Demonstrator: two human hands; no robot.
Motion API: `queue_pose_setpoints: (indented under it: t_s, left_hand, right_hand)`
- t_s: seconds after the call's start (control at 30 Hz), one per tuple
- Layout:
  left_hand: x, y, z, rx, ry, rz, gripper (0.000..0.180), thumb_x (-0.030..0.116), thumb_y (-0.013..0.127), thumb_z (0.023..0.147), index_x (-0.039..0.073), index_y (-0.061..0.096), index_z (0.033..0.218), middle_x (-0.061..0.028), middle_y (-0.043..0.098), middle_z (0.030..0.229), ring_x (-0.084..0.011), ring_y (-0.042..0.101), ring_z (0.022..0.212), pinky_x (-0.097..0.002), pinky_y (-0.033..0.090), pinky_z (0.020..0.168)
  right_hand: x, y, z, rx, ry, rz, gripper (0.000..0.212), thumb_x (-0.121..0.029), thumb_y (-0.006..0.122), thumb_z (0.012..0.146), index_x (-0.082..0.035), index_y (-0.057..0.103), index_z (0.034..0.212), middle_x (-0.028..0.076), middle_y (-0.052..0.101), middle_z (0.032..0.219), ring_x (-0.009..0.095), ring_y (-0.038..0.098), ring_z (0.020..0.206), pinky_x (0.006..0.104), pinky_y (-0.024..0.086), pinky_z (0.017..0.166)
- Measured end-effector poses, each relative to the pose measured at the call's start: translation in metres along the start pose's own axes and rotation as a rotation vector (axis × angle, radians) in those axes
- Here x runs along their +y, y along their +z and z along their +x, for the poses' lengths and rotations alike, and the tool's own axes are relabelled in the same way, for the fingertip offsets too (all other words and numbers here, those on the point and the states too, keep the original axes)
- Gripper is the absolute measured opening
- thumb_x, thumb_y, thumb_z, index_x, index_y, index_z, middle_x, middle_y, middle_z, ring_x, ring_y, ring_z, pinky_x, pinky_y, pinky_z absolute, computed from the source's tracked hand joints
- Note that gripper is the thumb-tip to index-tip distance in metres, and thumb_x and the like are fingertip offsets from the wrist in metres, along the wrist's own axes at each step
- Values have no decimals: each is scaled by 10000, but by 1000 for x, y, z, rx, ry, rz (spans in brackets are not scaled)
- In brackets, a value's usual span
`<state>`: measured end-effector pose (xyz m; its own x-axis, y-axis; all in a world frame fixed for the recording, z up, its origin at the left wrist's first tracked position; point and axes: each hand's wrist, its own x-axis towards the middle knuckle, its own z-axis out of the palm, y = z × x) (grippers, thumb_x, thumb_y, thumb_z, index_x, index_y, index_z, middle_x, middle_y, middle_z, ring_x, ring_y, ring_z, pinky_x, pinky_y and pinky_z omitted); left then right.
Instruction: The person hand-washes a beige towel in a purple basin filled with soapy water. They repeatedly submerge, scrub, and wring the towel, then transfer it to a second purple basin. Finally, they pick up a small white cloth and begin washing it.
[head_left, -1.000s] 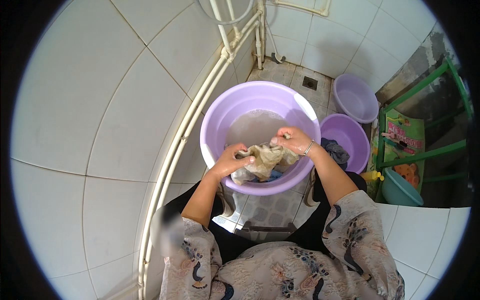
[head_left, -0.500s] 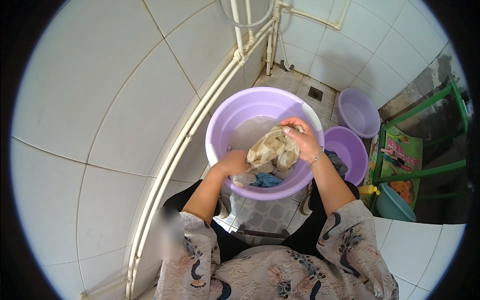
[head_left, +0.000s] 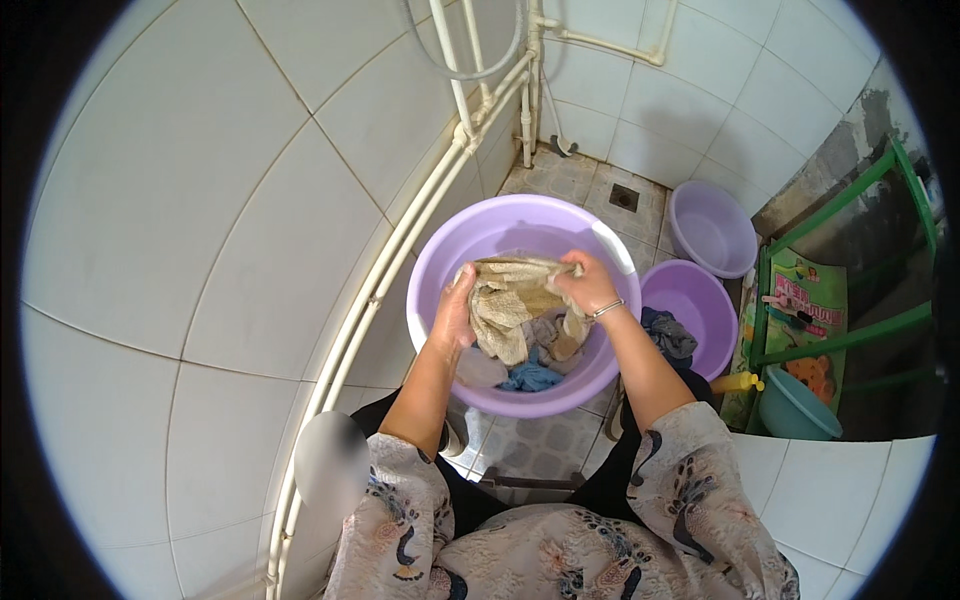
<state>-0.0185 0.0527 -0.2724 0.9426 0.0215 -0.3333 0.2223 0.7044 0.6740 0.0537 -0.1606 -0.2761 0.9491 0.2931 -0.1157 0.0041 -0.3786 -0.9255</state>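
Note:
Over a large purple basin (head_left: 432, 255), a wet beige and tan cloth (head_left: 502, 305) hangs spread between my two hands. My left hand (head_left: 457, 312) grips its left edge, thumb on top. My right hand (head_left: 588, 285), with a bracelet at the wrist, pinches the upper right edge. The cloth's lower part drapes down into the basin. Below it lie a crumpled blue cloth (head_left: 532, 374) and greyish-brown wet cloths (head_left: 545, 333). The cloth hides part of the basin's inside.
Right of the basin stand a smaller purple basin (head_left: 715, 320) with dark grey cloth (head_left: 668, 335) and a pale purple basin (head_left: 712, 228). A green metal frame (head_left: 845, 342) and a teal basin (head_left: 798, 405) are farther right. Pipes (head_left: 376, 290) run along the left wall.
The beige cloth was bunched up and is now spread wider. My left hand has risen from low in the basin to the cloth's left edge; my right hand has moved slightly left and down.

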Motion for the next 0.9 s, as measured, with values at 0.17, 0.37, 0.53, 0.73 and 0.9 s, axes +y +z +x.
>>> queue_pose_setpoints:
  t_s: [0.17,0.37,0.53,0.73,0.9]
  left_hand:
    - [-23,2,24,185,-87,116,333,212,466,932,30,486,1211,-157,571,1104,-263,583,976,-387,496,855]
    - [-84,32,34,264,174,-80,264,179,469,920,4,519,1112,-101,596,916,-194,586,777,-305,492,711]
    - [-38,51,25,320,182,276,231,241,528,911,13,550,940,-80,592,836,-158,554,702,-293,471,651]
    - [-13,51,13,180,8,335,269,234,564,887,-4,558,1012,-103,603,890,-176,593,792,-299,489,708]
    - [-13,58,4,147,121,196,223,88,564,857,-17,527,1049,-135,597,940,-214,604,823,-316,512,706]
  right_hand:
    - [-45,48,-38,62,-420,272,233,18,588,639,-76,410,757,105,584,1174,230,501,1146,329,385,952]
    - [-29,52,-13,400,-120,109,194,-39,577,708,-34,497,885,158,582,1070,310,565,1008,358,440,863]
    - [-40,50,-21,312,-389,-9,405,-61,561,766,-63,527,1169,156,573,1047,324,567,972,377,451,846]
    - [-21,48,-12,332,-479,-68,311,-104,550,830,-86,533,1140,156,572,951,321,577,843,392,473,757]
    - [-4,19,18,191,-145,411,276,-111,548,888,-33,566,1152,77,622,1036,121,571,905,267,466,782]
